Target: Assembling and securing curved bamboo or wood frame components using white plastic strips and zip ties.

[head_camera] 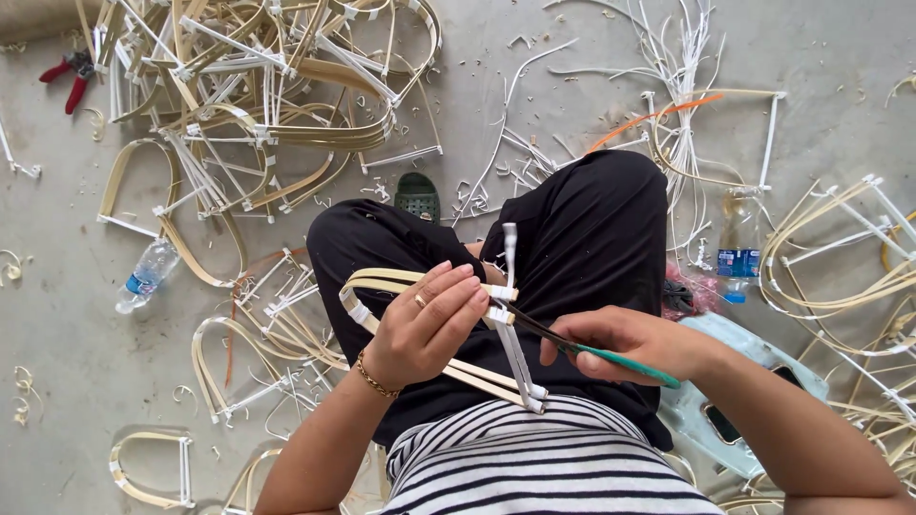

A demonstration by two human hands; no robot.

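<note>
My left hand grips a curved frame of pale bamboo strips, bound at its joints with white plastic strips. A white strip sticks up from the joint beside my fingers. My right hand holds a thin tool with a green handle. Its dark blade points left to the wrapped joint. Both hands are over my lap, above black trousers and a striped shirt.
A big heap of similar bamboo frames lies at the top left, more on the floor at left and right. Red pliers, two plastic bottles, a green sandal, loose white strips and a pale blue stool surround me.
</note>
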